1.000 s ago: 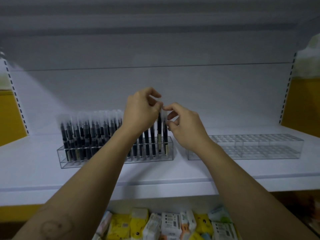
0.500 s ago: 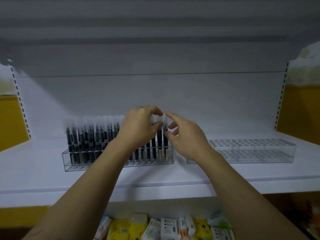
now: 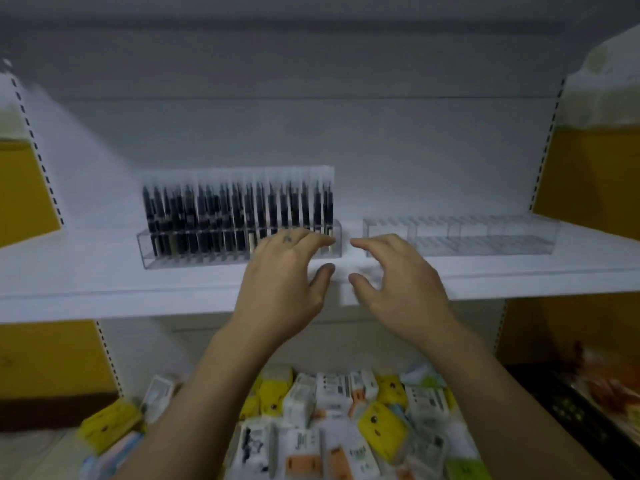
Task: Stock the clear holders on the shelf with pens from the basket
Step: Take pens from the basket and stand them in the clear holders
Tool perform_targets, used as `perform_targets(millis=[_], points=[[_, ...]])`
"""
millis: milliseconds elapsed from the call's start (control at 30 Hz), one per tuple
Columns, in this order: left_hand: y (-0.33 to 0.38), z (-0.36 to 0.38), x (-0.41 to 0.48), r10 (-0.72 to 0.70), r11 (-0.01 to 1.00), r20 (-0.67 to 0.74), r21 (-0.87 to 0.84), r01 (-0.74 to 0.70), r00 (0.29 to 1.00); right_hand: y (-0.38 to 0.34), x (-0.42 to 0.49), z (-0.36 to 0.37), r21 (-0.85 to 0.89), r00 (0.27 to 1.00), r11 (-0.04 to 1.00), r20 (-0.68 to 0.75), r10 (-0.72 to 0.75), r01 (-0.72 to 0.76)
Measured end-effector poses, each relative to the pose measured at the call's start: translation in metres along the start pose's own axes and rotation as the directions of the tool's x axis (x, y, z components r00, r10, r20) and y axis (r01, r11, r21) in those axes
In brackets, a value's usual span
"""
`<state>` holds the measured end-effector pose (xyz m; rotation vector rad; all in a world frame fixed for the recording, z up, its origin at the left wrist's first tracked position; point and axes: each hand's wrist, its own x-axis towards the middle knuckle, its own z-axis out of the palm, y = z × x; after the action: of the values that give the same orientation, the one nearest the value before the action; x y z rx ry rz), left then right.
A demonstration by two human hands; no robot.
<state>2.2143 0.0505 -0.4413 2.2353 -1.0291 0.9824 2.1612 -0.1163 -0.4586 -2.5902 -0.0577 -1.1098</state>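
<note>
A clear holder (image 3: 194, 249) on the white shelf (image 3: 104, 289) stands packed with several black pens (image 3: 239, 206) that have frosted caps. To its right a second clear holder (image 3: 460, 235) has nothing in its slots. My left hand (image 3: 287, 275) hangs just in front of the full holder's right end, fingers loosely spread, holding nothing. My right hand (image 3: 398, 275) mirrors it in front of the gap between the two holders, also with nothing in it. No basket is in view.
Below the shelf lies a heap of small white, yellow and orange packs (image 3: 329, 420). A dark perforated tray (image 3: 581, 414) sits at the lower right. Yellow side panels (image 3: 588, 174) flank the shelf bay.
Both hands have let go of the pen tops at the holder's right end and dropped down toward the shelf's front edge. The view has tilted downward.
</note>
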Motion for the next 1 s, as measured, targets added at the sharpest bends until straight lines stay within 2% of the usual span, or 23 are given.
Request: perform_targets(millis=[133,233,333,433,533,667,800,1000], points=[[0.014,0.020,-0.045,-0.008,0.999,0.016,-0.048,0.008,1.000,0.002,-0.050,0.006,0.050,0.999,0.999,-0.045,-0.011,0.013],[0.019,0.038,-0.081,-0.023,0.998,0.056,-0.056,0.026,0.998,0.007,-0.089,0.018,0.067,1.000,0.998,-0.015,0.023,-0.022],[0.022,0.065,-0.121,-0.071,0.994,0.142,-0.076,0.082,0.987,0.021,-0.133,0.038,0.015,0.991,0.995,0.087,0.098,-0.100],[0.026,0.100,-0.163,-0.144,0.983,0.323,-0.065,0.174,0.935,0.040,-0.175,0.061,-0.040,0.950,0.981,0.242,0.195,-0.191],[0.027,0.137,-0.202,-0.210,0.963,0.505,-0.043,0.267,0.837,0.061,-0.213,0.089,-0.135,0.847,0.956,0.443,0.294,-0.261],[0.024,0.185,-0.245,-0.265,0.929,0.703,0.003,0.371,0.659,0.089,-0.255,0.126,-0.195,0.659,0.912,0.639,0.397,-0.361],[0.015,0.220,-0.288,-0.320,0.885,0.809,0.070,0.460,0.493,0.108,-0.297,0.163,-0.246,0.479,0.862,0.748,0.460,-0.443],[0.006,0.259,-0.358,-0.360,0.783,0.896,0.139,0.607,0.259,0.123,-0.354,0.212,-0.264,0.268,0.816,0.854,0.446,-0.515]])
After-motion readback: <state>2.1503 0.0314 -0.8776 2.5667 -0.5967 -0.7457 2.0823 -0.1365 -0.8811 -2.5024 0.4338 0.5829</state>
